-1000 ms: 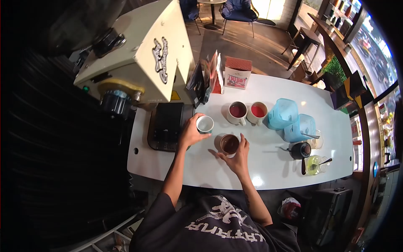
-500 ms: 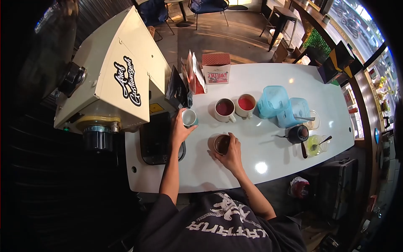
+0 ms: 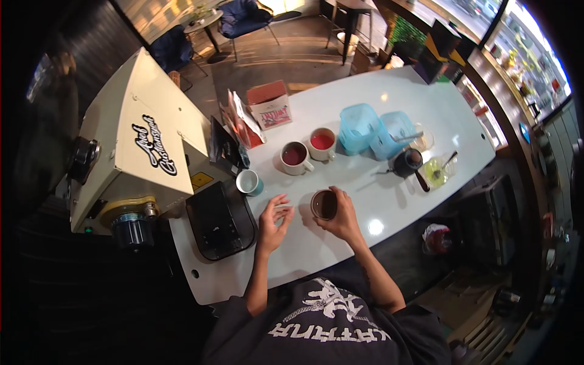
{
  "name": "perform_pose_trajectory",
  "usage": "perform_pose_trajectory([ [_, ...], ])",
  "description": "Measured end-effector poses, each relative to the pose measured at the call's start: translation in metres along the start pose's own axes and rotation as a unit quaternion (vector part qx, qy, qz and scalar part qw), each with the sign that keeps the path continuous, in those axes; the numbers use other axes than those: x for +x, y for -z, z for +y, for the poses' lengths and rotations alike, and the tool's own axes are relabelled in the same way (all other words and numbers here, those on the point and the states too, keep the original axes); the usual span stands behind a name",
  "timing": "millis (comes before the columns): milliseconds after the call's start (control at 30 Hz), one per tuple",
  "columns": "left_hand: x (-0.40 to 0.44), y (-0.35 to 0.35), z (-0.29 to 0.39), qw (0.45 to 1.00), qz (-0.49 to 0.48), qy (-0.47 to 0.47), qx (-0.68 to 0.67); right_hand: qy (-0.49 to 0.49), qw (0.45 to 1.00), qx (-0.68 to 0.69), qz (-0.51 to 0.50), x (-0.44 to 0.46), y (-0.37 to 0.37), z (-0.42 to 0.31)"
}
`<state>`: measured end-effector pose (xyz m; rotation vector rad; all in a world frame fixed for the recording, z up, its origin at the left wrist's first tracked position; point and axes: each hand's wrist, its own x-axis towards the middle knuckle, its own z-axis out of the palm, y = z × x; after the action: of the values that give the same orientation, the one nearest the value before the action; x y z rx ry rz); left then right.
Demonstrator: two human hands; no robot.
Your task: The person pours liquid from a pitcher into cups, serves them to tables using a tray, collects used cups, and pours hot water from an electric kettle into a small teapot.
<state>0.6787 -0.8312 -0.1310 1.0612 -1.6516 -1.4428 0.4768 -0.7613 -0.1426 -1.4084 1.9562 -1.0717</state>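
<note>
My right hand (image 3: 342, 218) is wrapped round a cup (image 3: 324, 205) with dark brown liquid in it, at the near side of the white table. My left hand (image 3: 275, 222) is in the air to the left of that cup, its fingers apart and nothing in them. Beyond the left hand a small teal cup (image 3: 249, 182), pale inside, stands upright on the table. Two white mugs with red drink, a darker one (image 3: 295, 157) and a brighter one (image 3: 322, 143), stand farther back.
A cream-coloured machine (image 3: 137, 146) and a black flat device (image 3: 220, 220) are on the left. Bags (image 3: 243, 121) and a box (image 3: 269, 106) stand behind the mugs. To the right are blue plastic containers (image 3: 360, 129), a dark round pot (image 3: 407, 162) and a clear dish (image 3: 439, 173) with utensils.
My left hand has let go of the teal cup and drawn back toward me. My right hand still grips its cup. The whole view has turned and shifted.
</note>
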Motion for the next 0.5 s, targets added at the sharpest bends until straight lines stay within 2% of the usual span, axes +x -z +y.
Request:
perform_pose_trajectory([
  [67, -0.005, -0.014, -0.019, 0.993, -0.099, 0.042, -0.057, -0.002, 0.999, -0.01, 0.043, -0.01, 0.013, -0.005],
  [100, -0.008, -0.021, -0.019, 0.991, -0.113, 0.04, -0.054, -0.009, 0.998, -0.009, 0.055, -0.016, 0.02, -0.007],
  [167, -0.012, -0.037, -0.02, 0.956, -0.172, 0.129, -0.198, -0.015, 0.997, 0.008, 0.07, -0.027, 0.031, -0.009],
  [233, -0.019, -0.053, -0.013, 0.951, -0.206, 0.147, -0.177, -0.007, 0.997, 0.022, 0.074, -0.042, 0.039, -0.017],
  [300, -0.022, -0.067, -0.012, 0.872, -0.26, 0.246, -0.332, -0.001, 0.996, 0.033, 0.084, -0.058, 0.047, -0.023],
  [367, -0.024, -0.079, -0.015, 0.85, -0.313, 0.25, -0.342, 0.004, 0.996, 0.055, 0.073, -0.073, 0.051, -0.03],
  [433, -0.029, -0.091, -0.024, 0.828, -0.328, 0.269, -0.367, -0.044, 0.994, 0.046, 0.092, -0.089, 0.058, -0.04],
  [500, -0.031, -0.108, -0.023, 0.828, -0.345, 0.26, -0.358, -0.04, 0.989, -0.03, 0.137, -0.104, 0.066, -0.038],
])
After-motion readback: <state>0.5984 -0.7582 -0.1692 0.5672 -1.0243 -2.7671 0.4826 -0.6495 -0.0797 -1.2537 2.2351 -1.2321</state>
